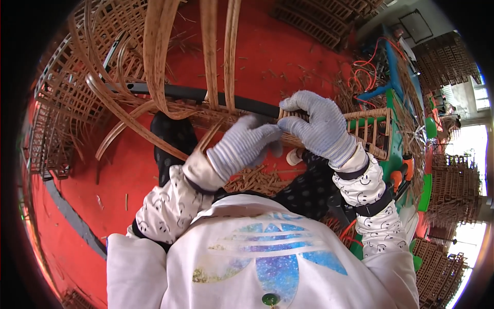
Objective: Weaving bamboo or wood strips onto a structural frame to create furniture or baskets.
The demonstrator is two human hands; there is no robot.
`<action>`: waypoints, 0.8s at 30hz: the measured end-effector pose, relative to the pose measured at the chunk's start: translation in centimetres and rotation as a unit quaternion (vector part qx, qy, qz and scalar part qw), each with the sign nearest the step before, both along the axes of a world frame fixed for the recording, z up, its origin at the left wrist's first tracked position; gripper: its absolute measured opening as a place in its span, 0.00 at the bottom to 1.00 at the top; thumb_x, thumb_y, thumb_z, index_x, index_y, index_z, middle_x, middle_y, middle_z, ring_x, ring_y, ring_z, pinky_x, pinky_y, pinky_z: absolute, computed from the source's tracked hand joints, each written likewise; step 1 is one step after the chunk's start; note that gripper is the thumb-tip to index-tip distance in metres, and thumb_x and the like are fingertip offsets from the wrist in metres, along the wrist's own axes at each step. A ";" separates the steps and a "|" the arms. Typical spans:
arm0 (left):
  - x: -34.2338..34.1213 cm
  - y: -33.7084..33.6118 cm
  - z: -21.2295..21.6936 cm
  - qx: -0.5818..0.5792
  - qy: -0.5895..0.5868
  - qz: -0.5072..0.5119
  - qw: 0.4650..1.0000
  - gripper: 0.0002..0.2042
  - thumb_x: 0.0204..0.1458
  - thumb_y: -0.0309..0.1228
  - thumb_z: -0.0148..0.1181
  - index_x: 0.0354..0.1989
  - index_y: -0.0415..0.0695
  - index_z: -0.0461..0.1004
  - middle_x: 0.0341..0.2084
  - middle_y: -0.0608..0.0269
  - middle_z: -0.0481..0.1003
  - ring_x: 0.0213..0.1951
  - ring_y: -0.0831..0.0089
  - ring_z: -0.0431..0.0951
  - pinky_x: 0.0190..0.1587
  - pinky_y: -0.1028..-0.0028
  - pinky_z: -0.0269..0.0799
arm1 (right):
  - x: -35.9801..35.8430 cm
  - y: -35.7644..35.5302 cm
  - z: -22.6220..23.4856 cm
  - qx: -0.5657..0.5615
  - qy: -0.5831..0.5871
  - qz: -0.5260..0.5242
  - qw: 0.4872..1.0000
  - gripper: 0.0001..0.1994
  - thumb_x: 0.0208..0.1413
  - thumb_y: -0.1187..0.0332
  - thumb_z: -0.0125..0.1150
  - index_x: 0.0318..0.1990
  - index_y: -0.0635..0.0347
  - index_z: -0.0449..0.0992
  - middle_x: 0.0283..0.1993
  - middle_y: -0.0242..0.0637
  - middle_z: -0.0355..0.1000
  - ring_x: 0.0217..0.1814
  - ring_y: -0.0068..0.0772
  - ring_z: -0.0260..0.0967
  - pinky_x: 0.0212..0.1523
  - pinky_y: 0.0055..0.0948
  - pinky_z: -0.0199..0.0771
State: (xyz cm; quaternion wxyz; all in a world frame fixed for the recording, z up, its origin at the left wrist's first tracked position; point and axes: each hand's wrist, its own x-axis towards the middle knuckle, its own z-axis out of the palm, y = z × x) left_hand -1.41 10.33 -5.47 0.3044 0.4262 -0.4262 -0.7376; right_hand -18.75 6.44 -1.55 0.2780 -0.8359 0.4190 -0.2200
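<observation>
A dark bar (195, 94) crosses in front of me, its right part wound with tan rattan strips (362, 114). My right hand (321, 126), in a striped knitted glove, is closed on the bar where the wrapping begins, thumb and forefinger round it. Beside it my left hand (242, 147), gloved alike and slightly blurred, has bent fingers pointing at the right thumb, just under the bar. What those fingers hold is hidden. Long loose rattan strands (157, 56) rise and loop from the bar's left part. An openwork rattan panel (378, 136) shows at the right end.
Stacked woven rattan frames (98, 62) stand at far left, more (447, 190) along the right. A green-edged bench (399, 123) with orange cables (363, 74) is at right. Rattan scraps (257, 181) lie on the red floor (118, 177) near my legs.
</observation>
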 end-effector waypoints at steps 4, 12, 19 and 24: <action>-1.1 2.9 1.7 0.045 0.081 0.123 0.988 0.13 0.58 0.39 0.42 0.28 0.43 0.66 0.07 0.69 0.63 0.06 0.83 0.57 0.08 0.83 0.50 | -0.2 -0.2 -0.6 -0.066 -0.022 0.026 0.997 0.11 0.41 0.66 0.65 0.33 0.57 0.72 0.28 0.39 0.70 0.28 0.41 0.70 0.28 0.32 0.69; 1.4 0.8 5.1 0.155 0.061 0.020 0.986 0.13 0.57 0.37 0.42 0.29 0.40 0.68 0.07 0.70 0.62 0.06 0.83 0.56 0.08 0.82 0.49 | 0.5 0.9 -1.2 -0.177 0.058 -0.001 0.983 0.15 0.41 0.54 0.63 0.30 0.52 0.68 0.26 0.37 0.66 0.25 0.43 0.69 0.25 0.36 0.69; 3.4 1.1 6.8 -0.266 -0.125 0.005 0.956 0.14 0.44 0.28 0.62 0.38 0.39 0.69 0.33 0.60 0.72 0.28 0.81 0.72 0.30 0.81 0.69 | 0.5 0.9 -1.2 -0.221 0.115 -0.049 0.967 0.17 0.44 0.50 0.59 0.28 0.52 0.67 0.25 0.36 0.66 0.21 0.41 0.69 0.22 0.37 0.68; 2.0 -2.0 5.3 -0.628 -0.373 -0.008 0.683 0.17 0.41 0.29 0.64 0.41 0.39 0.71 0.38 0.57 0.73 0.38 0.66 0.76 0.40 0.74 0.71 | 0.6 0.9 -1.5 -0.219 0.069 -0.045 0.972 0.17 0.44 0.51 0.60 0.28 0.53 0.67 0.26 0.37 0.67 0.23 0.43 0.69 0.24 0.39 0.69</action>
